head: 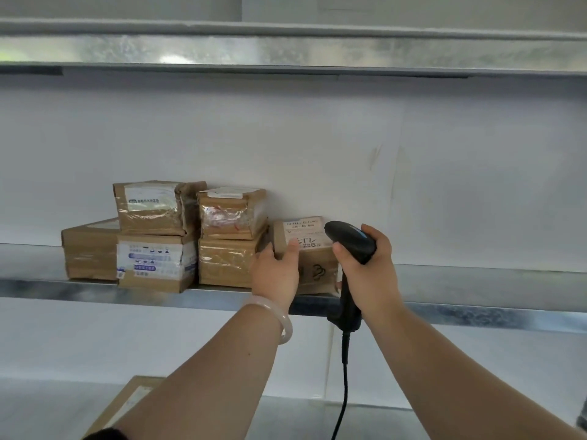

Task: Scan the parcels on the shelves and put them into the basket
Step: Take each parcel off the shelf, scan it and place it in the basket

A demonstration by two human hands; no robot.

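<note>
- Lower shelf (349,417), nearest you: one brown carton (127,404) at the left, partly hidden by your left forearm.
- Cable (344,376): black, hanging from the scanner's handle and running off the bottom edge.
- Bracelet (285,322): pale, on your left wrist.
- Left hand (278,271): grips the labelled parcel (317,271) at its left front corner, with the thumb on the side and a fingertip on the white label.
- Right hand (368,274): wrapped round the handle of the black scanner (351,246). The scanner's head sits just in front of the label and covers the label's right edge.
- Labelled parcel: stands on the middle shelf (95,290) at the right end of the row. Both your hands mask its lower front.
- Neighbouring stack (230,239): two taped brown boxes, one on the other, just beside your thumb. You cannot tell whether they touch the labelled parcel.
- Further left: a blue-printed box (155,262) with a taped box (149,208) on top of it, and a plain box (89,252) behind at the far left.
- Surface: dull grey metal shelving.
- Back wall (444,169): white and faintly scuffed.
- Upper shelf (286,55): a metal edge overhead.
</note>
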